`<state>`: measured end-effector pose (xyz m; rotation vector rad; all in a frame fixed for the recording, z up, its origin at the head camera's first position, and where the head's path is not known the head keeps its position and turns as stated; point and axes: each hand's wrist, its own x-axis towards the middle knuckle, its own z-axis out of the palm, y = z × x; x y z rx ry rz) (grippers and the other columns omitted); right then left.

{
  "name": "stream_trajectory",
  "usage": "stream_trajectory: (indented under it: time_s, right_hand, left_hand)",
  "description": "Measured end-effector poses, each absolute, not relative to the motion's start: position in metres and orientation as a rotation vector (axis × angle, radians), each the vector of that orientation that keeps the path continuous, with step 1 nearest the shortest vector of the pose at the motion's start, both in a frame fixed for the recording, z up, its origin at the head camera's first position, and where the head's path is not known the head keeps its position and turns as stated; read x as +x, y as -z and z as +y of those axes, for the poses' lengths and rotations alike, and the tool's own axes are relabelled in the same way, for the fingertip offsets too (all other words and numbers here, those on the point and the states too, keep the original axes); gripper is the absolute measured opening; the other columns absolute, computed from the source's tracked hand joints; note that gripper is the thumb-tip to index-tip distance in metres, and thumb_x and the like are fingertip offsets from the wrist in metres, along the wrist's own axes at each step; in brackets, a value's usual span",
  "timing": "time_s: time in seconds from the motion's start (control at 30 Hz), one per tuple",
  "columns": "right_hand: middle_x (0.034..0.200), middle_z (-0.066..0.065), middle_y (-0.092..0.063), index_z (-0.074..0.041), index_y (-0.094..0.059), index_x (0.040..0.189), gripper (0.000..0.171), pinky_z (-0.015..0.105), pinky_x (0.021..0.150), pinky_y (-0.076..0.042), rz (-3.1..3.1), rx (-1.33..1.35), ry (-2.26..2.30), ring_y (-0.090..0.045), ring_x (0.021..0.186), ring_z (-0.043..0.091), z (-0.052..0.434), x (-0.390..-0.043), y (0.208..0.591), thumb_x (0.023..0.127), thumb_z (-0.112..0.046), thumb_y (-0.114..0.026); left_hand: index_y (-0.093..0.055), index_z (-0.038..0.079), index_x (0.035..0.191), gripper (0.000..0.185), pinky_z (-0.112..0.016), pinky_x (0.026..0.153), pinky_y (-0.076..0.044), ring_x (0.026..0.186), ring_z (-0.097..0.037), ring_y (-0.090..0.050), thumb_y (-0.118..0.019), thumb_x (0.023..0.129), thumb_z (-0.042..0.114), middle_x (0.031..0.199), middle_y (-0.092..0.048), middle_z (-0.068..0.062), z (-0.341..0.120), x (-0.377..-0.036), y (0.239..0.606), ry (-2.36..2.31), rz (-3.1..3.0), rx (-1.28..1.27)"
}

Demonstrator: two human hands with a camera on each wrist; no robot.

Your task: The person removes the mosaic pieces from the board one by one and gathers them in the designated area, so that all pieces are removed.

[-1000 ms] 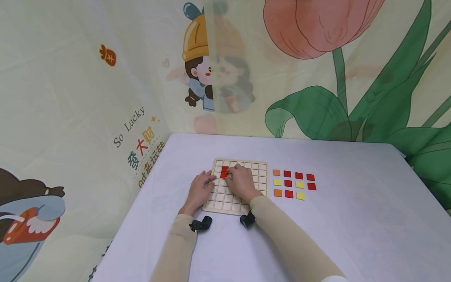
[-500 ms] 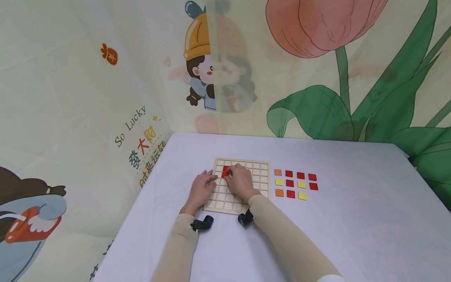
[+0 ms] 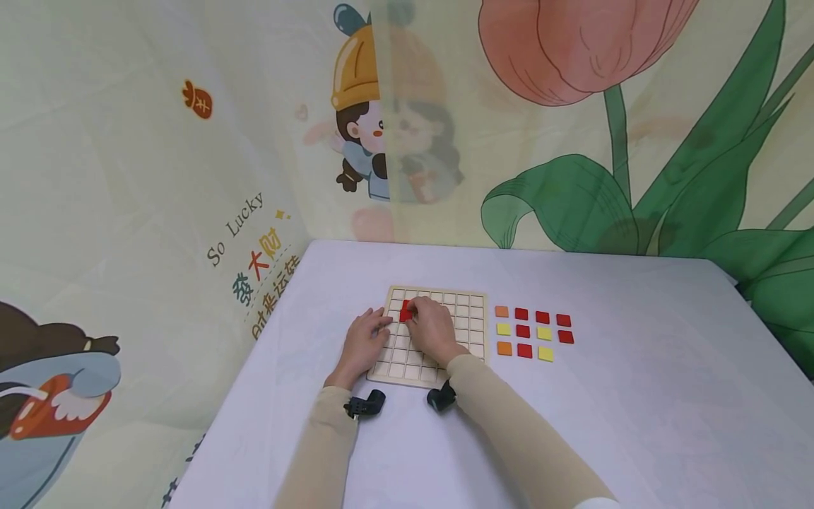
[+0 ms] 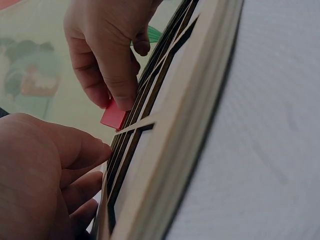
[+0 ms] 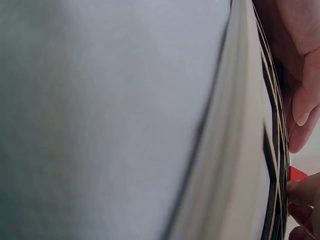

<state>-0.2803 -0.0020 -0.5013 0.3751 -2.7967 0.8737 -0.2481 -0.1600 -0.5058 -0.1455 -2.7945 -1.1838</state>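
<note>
Head view and two wrist views. A wooden grid board (image 3: 439, 332) lay flat on a table (image 3: 636, 410) covered in pale cloth and serves as the landmark throughout. The right hand (image 3: 432, 326) rested over the board's upper-left cells, its fingertips (image 4: 122, 95) curled down and pinching a red tile (image 3: 405, 311) against the grid; in the left-wrist view the tile (image 4: 115, 116) stood tilted, one edge raised above the cell walls, not seated flush. The left hand (image 3: 365, 339) lay at the board's left edge, fingers loosely bent and touching the frame (image 4: 150, 165), holding nothing. In the right-wrist view only a corner of the red tile (image 5: 296, 174) showed beyond the board's rim, beside the fingers.

To the right of the board, apart from it, loose tiles (image 3: 534, 332) lay in rows: red, yellow and orange squares. Two small black wrist cameras (image 3: 365, 406) sat at the board's near edge, beneath the beige sleeves (image 3: 509, 431). Behind the board, a printed backdrop (image 3: 572, 141) showed a tulip, green leaves and cartoon figures.
</note>
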Motion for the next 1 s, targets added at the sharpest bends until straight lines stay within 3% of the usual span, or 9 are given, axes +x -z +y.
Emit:
stream_trajectory:
  time_s: [0.3, 0.5, 0.67, 1.0]
  right_hand:
    - [0.086, -0.005, -0.055, -0.018, -0.061, 0.098, 0.017, 0.022, 0.059, -0.044, -2.785, 0.439, -0.905, -0.048, 0.067, 0.011, -0.002, -0.279, 0.504, 0.082, -0.018, -0.065]
    - [0.087, -0.006, -0.057, -0.017, -0.062, 0.104, 0.02, 0.022, 0.063, -0.047, -2.795, 0.416, -0.966, -0.051, 0.072, 0.009, -0.001, -0.276, 0.502, 0.084, -0.018, -0.063]
    - [0.085, -0.007, -0.058, -0.017, -0.061, 0.107, 0.022, 0.021, 0.06, -0.047, -2.778, 0.41, -1.098, -0.052, 0.07, 0.008, 0.003, -0.273, 0.499, 0.085, -0.016, -0.062]
    - [0.095, -0.004, -0.062, -0.015, -0.06, 0.119, 0.033, 0.021, 0.059, -0.047, -2.755, 0.4, -1.204, -0.053, 0.072, 0.009, 0.021, -0.261, 0.492, 0.086, -0.016, -0.06]
  left_hand:
    - [-0.063, 0.014, 0.114, 0.027, -0.035, 0.113, -0.012, 0.134, -0.018, -0.024, -0.053, 0.09, 0.019, 0.138, -0.043, 0.0, -0.16, -0.249, 0.506, 1.193, -2.808, -0.118]
    - [-0.064, 0.014, 0.113, 0.027, -0.035, 0.113, -0.012, 0.134, -0.018, -0.025, -0.053, 0.089, 0.018, 0.138, -0.044, 0.0, -0.16, -0.249, 0.508, 1.182, -2.812, -0.115]
    - [-0.064, 0.014, 0.113, 0.026, -0.033, 0.113, -0.012, 0.134, -0.017, -0.025, -0.053, 0.089, 0.018, 0.137, -0.044, 0.001, -0.161, -0.249, 0.508, 1.177, -2.806, -0.128]
    - [-0.063, 0.014, 0.115, 0.027, -0.033, 0.113, -0.012, 0.134, -0.018, -0.024, -0.052, 0.09, 0.019, 0.138, -0.043, 0.001, -0.16, -0.247, 0.506, 1.186, -2.815, -0.129]
